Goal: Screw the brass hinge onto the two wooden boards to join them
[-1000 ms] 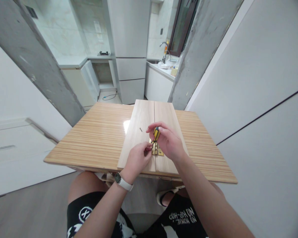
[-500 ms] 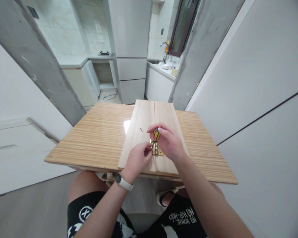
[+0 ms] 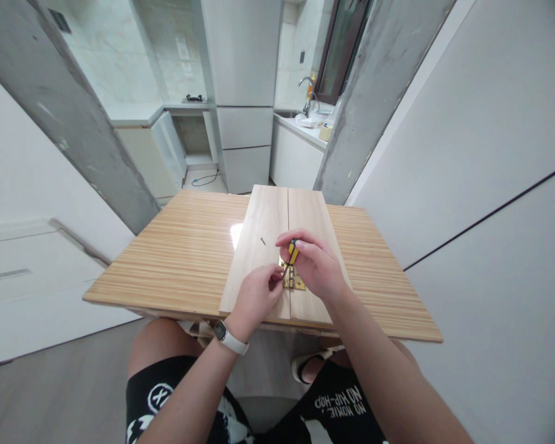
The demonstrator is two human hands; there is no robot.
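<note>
My right hand [image 3: 321,266] is closed around the yellow and black handle of a screwdriver [image 3: 293,249], which is tilted and points down at a brass hinge [image 3: 298,284]. Across the seam between two pale wooden boards [image 3: 269,209] lies the hinge, partly hidden by my fingers. My left hand [image 3: 259,288] rests on the left board with thumb and fingers pinched by the screwdriver's tip; whatever is between them is hidden. A loose screw [image 3: 263,241] lies on the left board, beyond my left hand.
The boards lie on a wood-grain table [image 3: 189,246] above my knees. Beyond it stand a fridge [image 3: 245,55] and a counter with a sink tap [image 3: 306,92]. Grey pillars flank the table, and a white panel [image 3: 481,154] rises at the right.
The screwdriver handle and my right fingers have shifted slightly to the right, and the handle leans a little differently. My left hand keeps its place at the hinge.
</note>
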